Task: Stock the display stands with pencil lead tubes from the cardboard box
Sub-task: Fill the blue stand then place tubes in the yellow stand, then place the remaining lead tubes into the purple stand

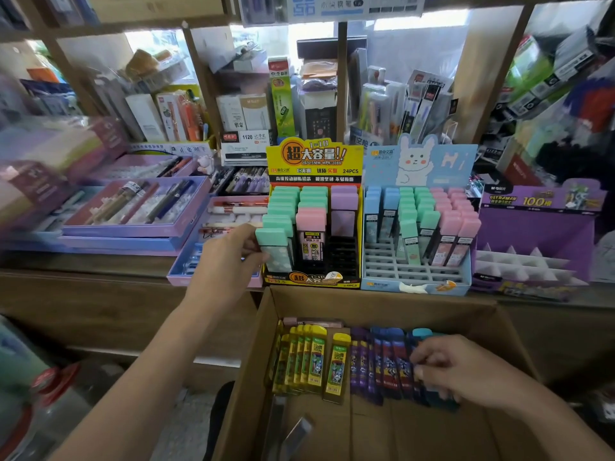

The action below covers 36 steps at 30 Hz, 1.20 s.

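Note:
My left hand (229, 257) grips a green-capped lead tube (276, 249) at the front left slot of the yellow display stand (314, 161), which holds green, pink and purple tubes. My right hand (456, 369) reaches into the cardboard box (382, 302) and its curled fingers pinch a dark blue tube (441, 399) at the right end of a row of blue and purple tubes (382, 364). Yellow tubes (309, 359) stand at the left of the box. The blue rabbit stand (417, 161) to the right holds blue, green and pink tubes, with free front slots.
A purple display stand (535, 241) with white dividers sits at the far right. Purple pen trays (133, 207) lie on the counter to the left. Shelves packed with stationery rise behind the stands. A wooden counter edge (100, 277) runs in front.

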Motion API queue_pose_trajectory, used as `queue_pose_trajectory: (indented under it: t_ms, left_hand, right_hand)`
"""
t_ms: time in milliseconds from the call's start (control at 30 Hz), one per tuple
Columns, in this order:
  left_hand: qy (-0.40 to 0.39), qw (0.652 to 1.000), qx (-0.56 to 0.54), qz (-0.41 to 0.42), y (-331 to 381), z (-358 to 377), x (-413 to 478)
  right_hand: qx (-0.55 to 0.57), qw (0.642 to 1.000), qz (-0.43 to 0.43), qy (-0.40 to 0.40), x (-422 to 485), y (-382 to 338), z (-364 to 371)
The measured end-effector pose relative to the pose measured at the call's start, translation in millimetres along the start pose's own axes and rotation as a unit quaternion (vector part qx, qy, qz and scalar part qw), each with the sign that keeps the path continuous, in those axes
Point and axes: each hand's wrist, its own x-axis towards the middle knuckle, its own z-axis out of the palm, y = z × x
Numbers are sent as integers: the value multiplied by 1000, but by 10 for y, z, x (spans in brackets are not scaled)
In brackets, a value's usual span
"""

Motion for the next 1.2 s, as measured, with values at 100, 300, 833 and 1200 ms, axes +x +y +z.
queue_pose_trajectory:
  t_ms: [100,300,833,1200]
  left_hand:
    - [16,1000,0,-10,-12,41,-31]
    - [25,999,17,-11,9,81,-33]
    - [-32,999,-11,-5,394,-28,-1366]
    - [-6,996,-34,-88,55,45,-1959]
  right_hand:
    - [1,1000,3,3,17,14,6]
    - [5,1000,-7,3,19,-4,7]
    - [-116,977,-177,-27,-10,-462,585]
    - [-289,858,-417,-79,308,-915,1393]
